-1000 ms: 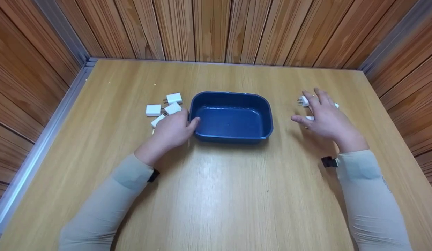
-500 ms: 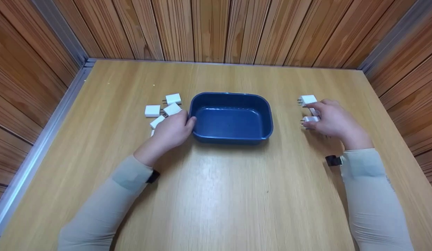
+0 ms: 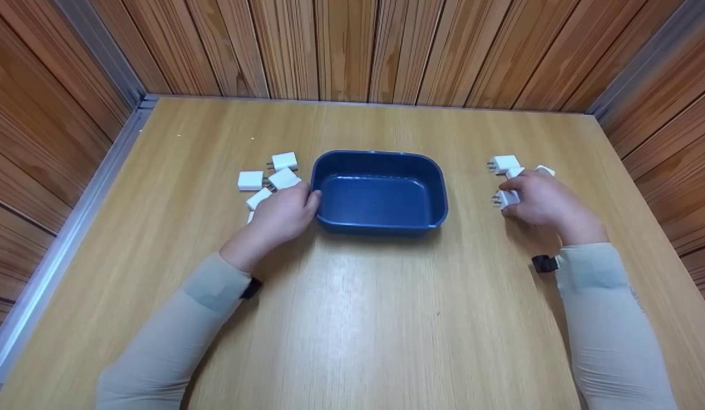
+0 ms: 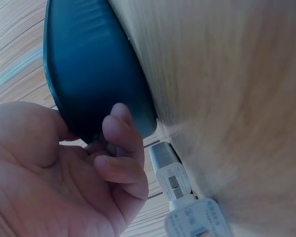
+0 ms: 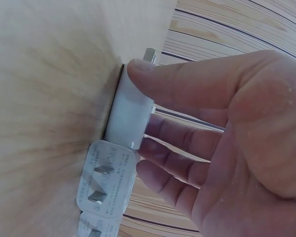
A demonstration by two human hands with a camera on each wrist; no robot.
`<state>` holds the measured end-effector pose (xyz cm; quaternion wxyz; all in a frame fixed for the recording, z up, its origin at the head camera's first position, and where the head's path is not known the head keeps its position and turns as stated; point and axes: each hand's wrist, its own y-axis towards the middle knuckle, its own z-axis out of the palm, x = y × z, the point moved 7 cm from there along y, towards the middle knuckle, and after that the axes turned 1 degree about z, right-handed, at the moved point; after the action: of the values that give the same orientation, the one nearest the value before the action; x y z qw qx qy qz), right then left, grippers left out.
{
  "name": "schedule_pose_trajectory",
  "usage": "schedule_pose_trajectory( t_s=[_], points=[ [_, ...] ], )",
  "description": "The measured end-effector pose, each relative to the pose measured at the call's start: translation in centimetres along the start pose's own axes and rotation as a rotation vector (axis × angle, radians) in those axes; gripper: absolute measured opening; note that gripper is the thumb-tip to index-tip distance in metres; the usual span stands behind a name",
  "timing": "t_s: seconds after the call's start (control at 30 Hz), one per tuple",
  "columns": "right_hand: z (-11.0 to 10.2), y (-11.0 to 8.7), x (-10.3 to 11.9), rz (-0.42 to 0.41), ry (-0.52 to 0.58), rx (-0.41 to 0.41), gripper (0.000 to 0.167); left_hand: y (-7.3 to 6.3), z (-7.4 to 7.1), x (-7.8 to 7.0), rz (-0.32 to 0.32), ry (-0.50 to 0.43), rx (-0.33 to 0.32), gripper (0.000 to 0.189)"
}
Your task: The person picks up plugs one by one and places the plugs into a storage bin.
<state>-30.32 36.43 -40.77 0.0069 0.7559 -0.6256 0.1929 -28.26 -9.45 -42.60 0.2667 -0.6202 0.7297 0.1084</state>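
Observation:
A dark blue plastic basin (image 3: 381, 225) stands mid-table, with nothing inside it. At its left end my left hand (image 3: 284, 213) pinches the wall near the front corner; the left wrist view has the thumb at the rim and fingers curled below. Over to the right, my right hand (image 3: 549, 202) pinches a white plug-in phone charger (image 3: 508, 199) between thumb and fingers, prongs facing left. In the right wrist view that charger (image 5: 128, 111) lies against the table, the thumb across its side. More white chargers (image 3: 505, 164) lie right behind it, partly covered by the hand.
Several white chargers (image 3: 250, 180) lie in a loose group left of the basin, some hidden by the left hand. Wood-panelled walls (image 3: 347, 51) rise behind the table and at both sides. A metal strip (image 3: 73, 250) runs along the table's left edge.
My right hand has come down from spread fingers above the right chargers and closed on the front one. My left hand has stayed at the basin, its thumb drawn in closer to the rim.

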Motion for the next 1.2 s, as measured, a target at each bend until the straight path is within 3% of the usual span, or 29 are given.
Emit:
schedule_pose_trajectory(
  t_s=[0.3, 0.63, 1.0, 1.2],
  points=[
    [0.3, 0.4, -0.1, -0.005, -0.020, -0.017, 0.048, 0.0, 0.3, -0.1, 0.014, 0.020, 0.019, 0.053],
    [0.1, 0.7, 0.0, 0.056, 0.061, -0.062, 0.059, -0.3, 0.4, -0.2, -0.002, 0.036, 0.019, 0.054],
    [-1.1, -0.2, 1.1, 0.175, 0.269, -0.076, 0.080, -0.1, 0.6, 0.0, -0.016, 0.014, 0.041, 0.055],
    [-1.3, -0.6, 2.3, 0.196, 0.363, -0.091, 0.086, -0.1, 0.6, 0.0, -0.023, -0.002, 0.043, 0.053]
  ],
)
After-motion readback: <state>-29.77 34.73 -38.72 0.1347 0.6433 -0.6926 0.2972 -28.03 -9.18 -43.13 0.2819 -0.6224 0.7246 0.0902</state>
